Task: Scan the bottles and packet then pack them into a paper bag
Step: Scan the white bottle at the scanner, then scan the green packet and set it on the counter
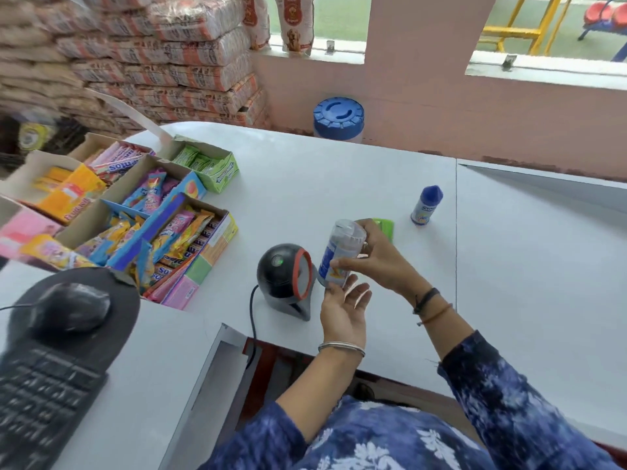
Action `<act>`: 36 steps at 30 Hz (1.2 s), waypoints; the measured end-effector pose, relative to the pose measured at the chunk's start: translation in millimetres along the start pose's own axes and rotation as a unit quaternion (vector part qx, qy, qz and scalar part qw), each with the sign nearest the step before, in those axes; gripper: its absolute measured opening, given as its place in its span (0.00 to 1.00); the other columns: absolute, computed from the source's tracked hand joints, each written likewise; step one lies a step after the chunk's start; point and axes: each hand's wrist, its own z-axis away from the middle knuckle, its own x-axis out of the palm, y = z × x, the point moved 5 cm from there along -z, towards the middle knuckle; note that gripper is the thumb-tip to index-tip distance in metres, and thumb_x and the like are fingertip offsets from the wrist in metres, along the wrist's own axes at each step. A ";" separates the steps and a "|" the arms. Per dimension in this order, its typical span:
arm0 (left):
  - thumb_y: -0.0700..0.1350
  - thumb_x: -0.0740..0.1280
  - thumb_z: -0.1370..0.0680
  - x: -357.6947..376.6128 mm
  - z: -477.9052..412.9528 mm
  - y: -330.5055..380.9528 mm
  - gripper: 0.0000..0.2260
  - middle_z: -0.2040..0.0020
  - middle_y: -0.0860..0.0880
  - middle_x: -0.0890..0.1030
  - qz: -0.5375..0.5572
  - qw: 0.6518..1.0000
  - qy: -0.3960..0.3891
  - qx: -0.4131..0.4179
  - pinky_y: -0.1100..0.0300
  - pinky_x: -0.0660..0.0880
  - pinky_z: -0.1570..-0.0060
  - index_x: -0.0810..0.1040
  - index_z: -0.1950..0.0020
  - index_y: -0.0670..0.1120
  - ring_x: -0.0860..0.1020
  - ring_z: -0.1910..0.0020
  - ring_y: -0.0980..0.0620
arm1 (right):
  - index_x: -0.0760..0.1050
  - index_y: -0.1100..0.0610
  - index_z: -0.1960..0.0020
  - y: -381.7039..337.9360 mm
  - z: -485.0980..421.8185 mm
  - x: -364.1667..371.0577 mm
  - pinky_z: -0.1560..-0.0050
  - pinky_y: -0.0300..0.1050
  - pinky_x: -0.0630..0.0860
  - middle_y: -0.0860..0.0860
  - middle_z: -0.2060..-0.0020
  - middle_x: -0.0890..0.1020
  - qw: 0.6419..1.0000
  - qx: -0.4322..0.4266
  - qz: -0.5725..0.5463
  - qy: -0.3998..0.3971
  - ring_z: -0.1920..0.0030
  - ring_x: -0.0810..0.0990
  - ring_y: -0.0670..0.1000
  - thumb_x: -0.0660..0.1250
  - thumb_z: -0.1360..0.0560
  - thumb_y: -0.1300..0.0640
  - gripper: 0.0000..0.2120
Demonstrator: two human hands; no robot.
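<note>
My right hand (375,262) grips a clear bottle (341,252) with a blue-and-white label, held upright just right of the black scanner (285,278) with its red ring and green light. My left hand (342,307) is under the bottle, palm up, fingers apart, fingertips touching its base. A green packet (385,225) lies flat on the white counter behind my right hand, partly hidden. A second small bottle with a blue cap (425,205) stands farther right. No paper bag is in view.
Open cardboard boxes of sweets and gum (135,212) fill the counter's left side. A mouse (71,308) and keyboard (40,401) are at the near left. A blue-lidded jar (338,118) stands beyond the counter's far edge, with stacked sacks (152,56) behind.
</note>
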 end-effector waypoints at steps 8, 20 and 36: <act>0.47 0.51 0.18 -5.6 -3.0 -0.7 0.13 0.57 0.45 0.76 0.034 0.999 0.024 0.017 0.56 0.73 0.55 0.73 0.47 0.42 0.75 0.60 0.48 | 0.66 0.55 0.47 -5.9 -2.4 8.5 0.54 0.41 0.80 0.44 0.53 0.76 0.999 -0.023 0.046 -0.010 0.51 0.79 0.46 0.77 0.35 0.60 0.24; 0.55 0.67 0.27 55.8 -82.0 -8.9 0.25 0.40 0.39 0.71 -0.726 0.662 0.027 0.183 0.48 0.72 0.45 0.67 0.41 0.38 0.71 0.41 0.39 | 0.64 0.61 0.42 38.8 22.2 -126.7 0.55 0.48 0.74 0.51 0.52 0.74 0.917 0.011 0.192 0.348 0.52 0.77 0.57 0.76 0.35 0.60 0.28; 0.34 0.64 0.27 54.5 -79.7 -2.1 0.09 0.57 0.46 0.76 -0.565 0.795 -0.045 0.214 0.60 0.75 0.61 0.70 0.52 0.46 0.78 0.61 0.47 | 0.68 0.58 0.44 79.1 44.7 -78.3 0.56 0.34 0.70 0.48 0.49 0.71 0.925 -0.044 0.199 0.321 0.54 0.69 0.46 0.68 0.27 0.50 0.18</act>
